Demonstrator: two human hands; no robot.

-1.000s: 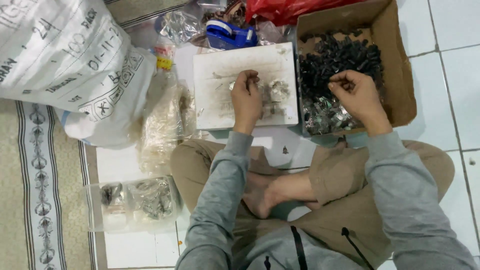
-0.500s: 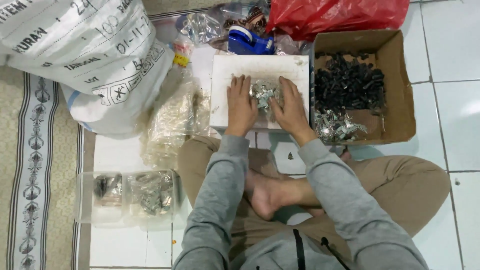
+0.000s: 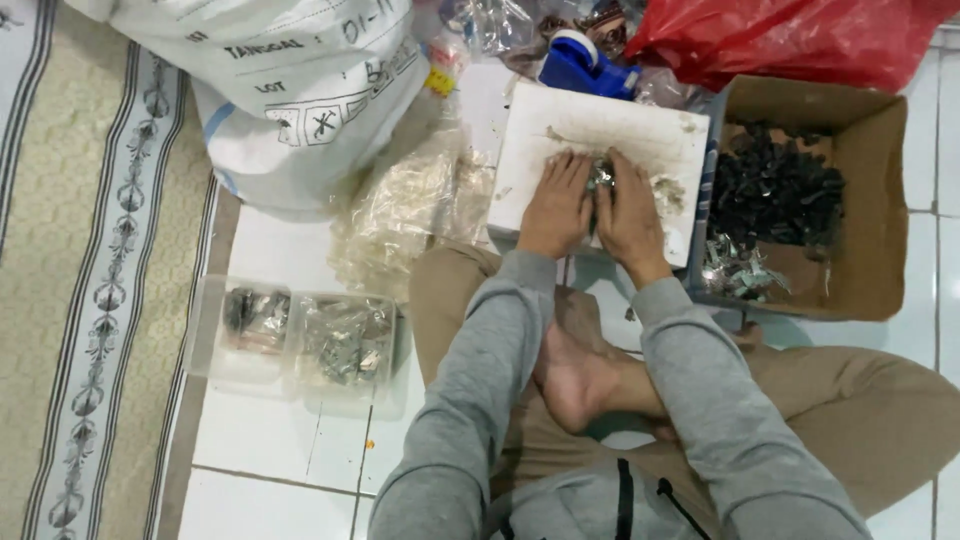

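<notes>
Large white woven sack (image 3: 290,90) with black markings stands at upper left, on the white tiled floor (image 3: 270,440). A patterned beige rug (image 3: 80,300) with a striped floral border runs along the left side. A heap of clear plastic bags (image 3: 410,215) lies just beside the sack's lower right. Two clear plastic containers (image 3: 300,340) sit side by side on the tiles, each holding small metal pieces. A blue tape dispenser (image 3: 585,65) rests at top centre, near a red plastic bag (image 3: 790,40). An open cardboard box (image 3: 880,200) at right holds dark pieces and some silvery ones.
</notes>
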